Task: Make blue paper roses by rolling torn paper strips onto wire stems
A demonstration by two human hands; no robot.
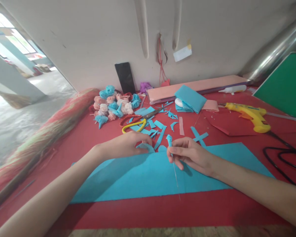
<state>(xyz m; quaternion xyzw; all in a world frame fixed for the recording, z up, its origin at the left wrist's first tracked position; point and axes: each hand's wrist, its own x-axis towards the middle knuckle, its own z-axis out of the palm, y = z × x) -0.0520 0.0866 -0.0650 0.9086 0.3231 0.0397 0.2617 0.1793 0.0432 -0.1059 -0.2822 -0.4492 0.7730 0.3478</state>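
My right hand [191, 156] pinches a thin wire stem with a small blue paper bud [169, 140] at its top; the wire runs down over a large blue paper sheet [162, 174]. My left hand [127, 144] rests palm down on the sheet's upper edge, its fingers closed on a small cut blue petal piece [145, 147]. Blue paper scraps [155, 126] lie just beyond both hands.
Yellow-handled scissors [138, 123] lie behind the scraps. A heap of blue, pink and white paper roses [113, 103] sits far left, folded blue paper [190, 98] on pink sheets [197, 85] behind. A yellow glue gun [253, 116] and black cord [283, 158] lie right. Red cloth [143, 210] covers the table.
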